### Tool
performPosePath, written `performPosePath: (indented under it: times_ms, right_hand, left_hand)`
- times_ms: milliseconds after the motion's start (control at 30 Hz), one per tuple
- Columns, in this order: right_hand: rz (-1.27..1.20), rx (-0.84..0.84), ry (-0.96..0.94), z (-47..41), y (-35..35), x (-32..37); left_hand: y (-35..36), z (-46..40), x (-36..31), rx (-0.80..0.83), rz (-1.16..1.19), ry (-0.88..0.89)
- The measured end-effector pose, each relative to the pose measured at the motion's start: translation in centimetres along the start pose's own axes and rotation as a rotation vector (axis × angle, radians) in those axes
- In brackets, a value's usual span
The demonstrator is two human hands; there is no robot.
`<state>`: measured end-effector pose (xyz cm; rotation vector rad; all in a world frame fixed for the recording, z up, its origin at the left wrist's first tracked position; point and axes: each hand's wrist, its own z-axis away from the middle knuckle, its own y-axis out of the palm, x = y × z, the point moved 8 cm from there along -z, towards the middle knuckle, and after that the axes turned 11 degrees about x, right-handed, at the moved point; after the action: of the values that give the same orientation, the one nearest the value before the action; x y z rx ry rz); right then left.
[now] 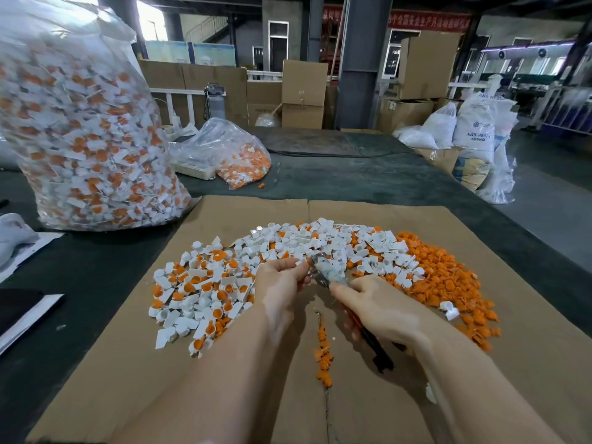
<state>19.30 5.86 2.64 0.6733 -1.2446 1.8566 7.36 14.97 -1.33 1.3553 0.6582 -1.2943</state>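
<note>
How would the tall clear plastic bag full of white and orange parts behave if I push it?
The tall clear plastic bag is probably heavy, since it is packed full. Its thin film looks floppy, so it may bulge rather than slide. Standing tall on the dark table mat, it could tip.

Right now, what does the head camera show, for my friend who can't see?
Two hands work over cardboard: the right hand grips a pliers-like tool at a small part that the left hand pinches. Around them lie piles of white pieces and orange pieces.
</note>
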Motion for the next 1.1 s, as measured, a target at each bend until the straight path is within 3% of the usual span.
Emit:
performPosePath:
  times_ms: [367, 500, 600, 700, 900, 967, 1100]
  right_hand:
    - [0.192, -0.258, -0.034, -0.4, -0.7, -1.1]
    - [0.380, -0.490, 0.085, -0.3, -2.9, -2.5]
    - [0.592, -0.644, 0.161, -0.1, -4.5, -2.8]
    - [0.752, -0.681, 0.199, -0.5, -4.8, -3.3]
    - [0.895, -0.677, 0.293, -1.4, -4.2, -3.7]
    - [0.905, -0.706, 0.190, -1.3, -3.5, -2.6]
    - [0.587, -0.632, -0.327, -1.3, -0.3, 0.6]
  left_hand:
    - [-0.7, 0.8, 0.7, -0.050, 0.018, 0.021]
    - [-0.4, 1.2, 0.0, 0.000, -0.185, 0.114]
    - [0.2, 1.4, -0.3, 0.035, -0.500, 0.199]
    - [0.6, 1.4, -0.3, 0.045, -0.680, 0.226]
    - [0.7, 1.3, -0.2, 0.082, -0.782, 0.277]
    - [0.7, 1.2, -0.1, 0.089, -0.764, 0.287]
    - [0.8, 1.3, -0.3, 0.104, -0.752, 0.303]
